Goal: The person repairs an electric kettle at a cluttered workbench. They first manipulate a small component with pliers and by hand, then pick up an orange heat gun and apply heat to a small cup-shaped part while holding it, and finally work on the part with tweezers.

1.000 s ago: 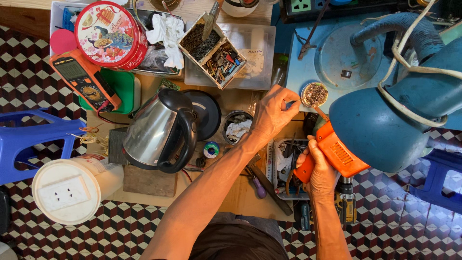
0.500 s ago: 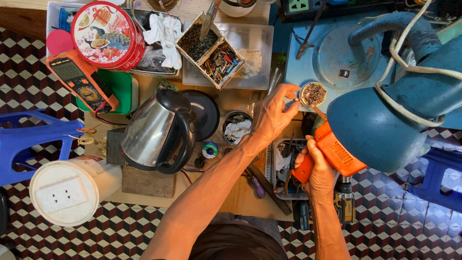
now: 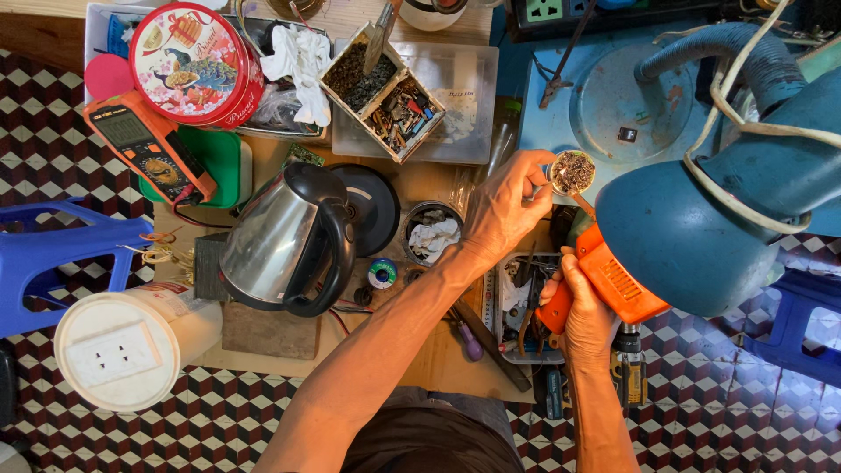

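- Big blue lamp head (image 3: 701,236) fills the right side, hanging right over the work and hiding part of it.
- Wooden tabletop (image 3: 429,350) is crowded, sitting above a checkered floor.
- Steel kettle (image 3: 285,236) with a black handle lies tipped on its side, centre-left, just beside its round black base (image 3: 372,206).
- Red round tin (image 3: 194,60) sits up top left, next to an orange multimeter (image 3: 149,158).
- Left hand (image 3: 504,210) stretches across the middle, fingers (image 3: 536,162) pinched on the rim of a small round tin (image 3: 574,171) of brownish bits, holding it near the lamp's edge.
- Right hand (image 3: 583,311) is wrapped tight around the orange handle (image 3: 604,285) of a tool, whose thin tip points up to the small tin.
- Small solder spool (image 3: 382,274) rests just below the kettle's base, well apart from both hands.
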Demonstrator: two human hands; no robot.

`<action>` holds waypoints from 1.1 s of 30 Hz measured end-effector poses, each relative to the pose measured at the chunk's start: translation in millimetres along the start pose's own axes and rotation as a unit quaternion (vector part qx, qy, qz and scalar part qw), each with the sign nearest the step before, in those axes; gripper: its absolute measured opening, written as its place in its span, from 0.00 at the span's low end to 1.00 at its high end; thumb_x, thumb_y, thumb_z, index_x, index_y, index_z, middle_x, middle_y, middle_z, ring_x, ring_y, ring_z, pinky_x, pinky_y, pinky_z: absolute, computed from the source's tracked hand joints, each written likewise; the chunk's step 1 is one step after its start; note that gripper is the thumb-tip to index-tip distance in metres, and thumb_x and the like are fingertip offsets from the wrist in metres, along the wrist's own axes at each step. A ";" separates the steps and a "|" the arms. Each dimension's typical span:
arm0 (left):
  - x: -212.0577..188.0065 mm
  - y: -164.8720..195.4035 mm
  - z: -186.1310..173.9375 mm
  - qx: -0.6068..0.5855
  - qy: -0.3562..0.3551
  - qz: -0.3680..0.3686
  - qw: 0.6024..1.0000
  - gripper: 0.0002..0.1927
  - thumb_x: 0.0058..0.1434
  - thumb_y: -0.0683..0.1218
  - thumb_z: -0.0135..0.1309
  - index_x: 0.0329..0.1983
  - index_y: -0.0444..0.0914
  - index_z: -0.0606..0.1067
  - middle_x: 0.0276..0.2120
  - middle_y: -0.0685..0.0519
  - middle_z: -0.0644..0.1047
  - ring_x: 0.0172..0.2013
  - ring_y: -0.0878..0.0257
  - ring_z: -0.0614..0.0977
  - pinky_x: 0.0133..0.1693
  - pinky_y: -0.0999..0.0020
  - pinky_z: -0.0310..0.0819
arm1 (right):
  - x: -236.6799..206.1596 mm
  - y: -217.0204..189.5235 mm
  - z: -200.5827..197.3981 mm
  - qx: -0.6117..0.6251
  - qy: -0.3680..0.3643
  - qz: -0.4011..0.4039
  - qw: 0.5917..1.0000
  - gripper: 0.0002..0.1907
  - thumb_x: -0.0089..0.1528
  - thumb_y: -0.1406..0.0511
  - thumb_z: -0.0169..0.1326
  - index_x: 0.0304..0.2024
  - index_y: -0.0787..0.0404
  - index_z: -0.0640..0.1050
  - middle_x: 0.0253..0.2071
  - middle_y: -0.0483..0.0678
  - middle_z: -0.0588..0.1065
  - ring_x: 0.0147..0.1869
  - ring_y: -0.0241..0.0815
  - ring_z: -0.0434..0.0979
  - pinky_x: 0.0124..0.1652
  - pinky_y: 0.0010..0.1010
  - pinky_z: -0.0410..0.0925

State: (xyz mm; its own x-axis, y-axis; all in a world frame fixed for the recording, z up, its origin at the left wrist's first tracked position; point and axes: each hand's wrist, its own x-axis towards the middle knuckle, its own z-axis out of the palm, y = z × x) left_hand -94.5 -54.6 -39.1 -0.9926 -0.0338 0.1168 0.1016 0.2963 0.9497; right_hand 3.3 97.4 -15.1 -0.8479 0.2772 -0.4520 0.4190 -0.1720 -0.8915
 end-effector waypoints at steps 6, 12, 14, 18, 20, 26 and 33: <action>-0.8 0.7 1.3 0.018 0.014 0.050 0.998 0.21 0.61 0.36 0.56 0.56 0.42 0.71 0.36 0.55 0.77 0.36 0.62 0.81 0.39 0.67 0.80 | 0.4 1.1 -1.5 -0.028 0.018 -0.006 0.999 0.14 0.66 0.66 0.57 0.51 0.69 0.77 0.30 0.46 0.73 0.27 0.36 0.74 0.28 0.24 0.69; -2.9 -1.6 4.3 -0.023 -0.008 0.049 0.999 0.20 0.63 0.34 0.53 0.57 0.41 0.70 0.39 0.52 0.76 0.38 0.61 0.82 0.42 0.66 0.81 | -0.6 -1.1 -2.2 -0.042 0.019 -0.012 0.999 0.14 0.66 0.66 0.57 0.51 0.68 0.77 0.30 0.46 0.73 0.27 0.35 0.74 0.28 0.24 0.69; -4.6 -3.8 5.9 -0.037 -0.009 0.034 0.999 0.19 0.64 0.34 0.53 0.57 0.40 0.70 0.40 0.51 0.76 0.39 0.61 0.82 0.42 0.67 0.81 | -0.9 -1.1 -2.0 -0.042 0.021 -0.011 0.999 0.13 0.66 0.66 0.57 0.51 0.68 0.77 0.30 0.46 0.73 0.27 0.35 0.74 0.28 0.24 0.69; -4.2 -11.6 8.4 -0.034 -0.015 0.015 0.999 0.19 0.64 0.35 0.55 0.58 0.41 0.71 0.40 0.53 0.78 0.39 0.63 0.83 0.43 0.70 0.84 | 0.0 0.2 -2.5 -0.028 0.019 -0.005 0.999 0.13 0.66 0.66 0.57 0.50 0.68 0.77 0.30 0.46 0.74 0.27 0.35 0.75 0.28 0.24 0.70; -1.9 -14.8 10.8 -0.036 -0.016 0.020 0.999 0.19 0.65 0.36 0.55 0.59 0.41 0.71 0.42 0.54 0.79 0.40 0.64 0.83 0.44 0.72 0.85 | -0.3 2.3 -2.9 -0.025 0.015 -0.008 1.000 0.13 0.66 0.66 0.57 0.50 0.68 0.77 0.30 0.47 0.74 0.28 0.35 0.75 0.28 0.24 0.70; -1.4 -17.3 12.1 -0.060 -0.017 0.003 0.998 0.19 0.64 0.37 0.57 0.58 0.40 0.71 0.41 0.54 0.79 0.40 0.64 0.84 0.44 0.70 0.84 | 0.5 7.2 -6.5 0.013 0.007 -0.003 1.000 0.14 0.67 0.65 0.57 0.52 0.67 0.76 0.32 0.47 0.74 0.29 0.35 0.75 0.29 0.24 0.71; -1.5 -11.3 8.3 -0.074 -0.015 0.010 0.997 0.20 0.64 0.36 0.56 0.58 0.41 0.71 0.38 0.56 0.79 0.39 0.65 0.84 0.44 0.70 0.84 | -0.6 5.2 -1.1 -0.029 0.018 -0.001 0.999 0.16 0.65 0.66 0.58 0.53 0.69 0.76 0.32 0.48 0.75 0.29 0.36 0.76 0.28 0.26 0.72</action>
State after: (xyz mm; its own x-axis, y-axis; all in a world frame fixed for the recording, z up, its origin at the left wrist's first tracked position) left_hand -94.7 -49.9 -52.3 -0.9916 -0.0008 0.1290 0.1274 0.1528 0.9800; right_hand 6.3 97.4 -19.5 -0.8365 0.3116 -0.4507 0.4370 -0.1167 -0.8918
